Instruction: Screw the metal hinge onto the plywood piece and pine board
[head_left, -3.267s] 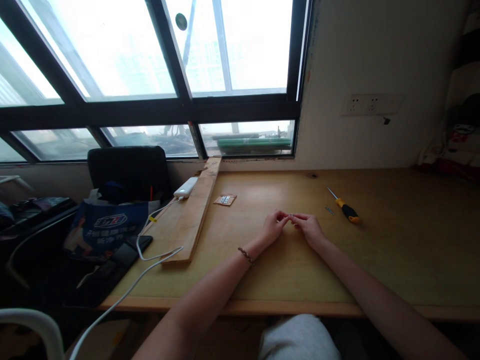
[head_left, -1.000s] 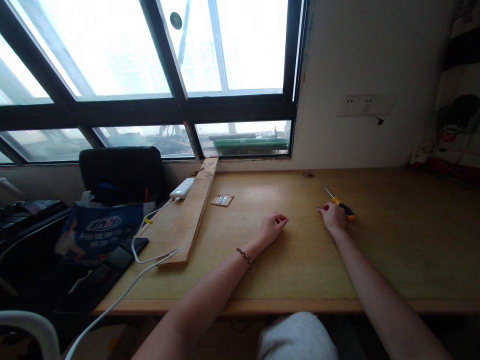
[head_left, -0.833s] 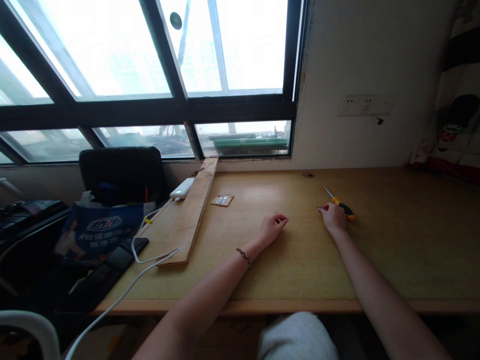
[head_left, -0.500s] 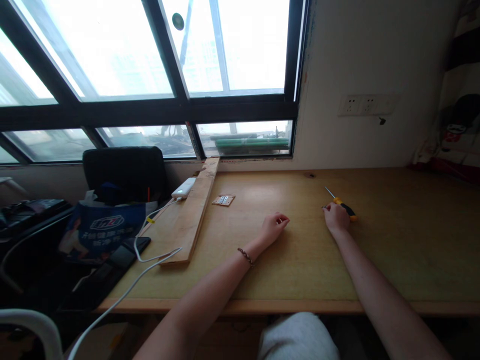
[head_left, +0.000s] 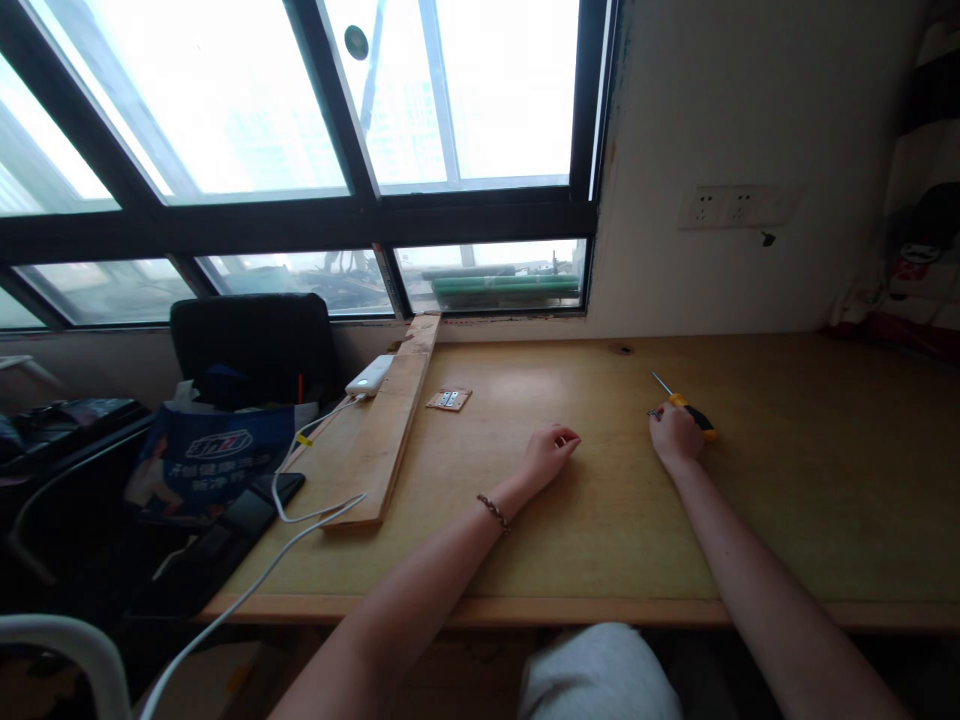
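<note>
My left hand rests on the wooden desk, its fingers curled and the tips close together; whether anything small is between them cannot be made out. My right hand lies farther right with its fingers closed, and a tiny dark metallic piece shows at the fingertips. Right beside that hand, partly behind it, lies a screwdriver with a yellow and black handle, its shaft pointing away to the left. Left of my left hand, a small wooden piece with metal hinge-like plates lies flat on the desk.
A long wooden plank runs along the desk's left side, carrying a white power bank-like device and a white cable. A black chair holding a blue bag stands at left. Wall sockets are above the desk.
The view has shifted very slightly. Both hands and the things on the desk stay in practically the same places.
</note>
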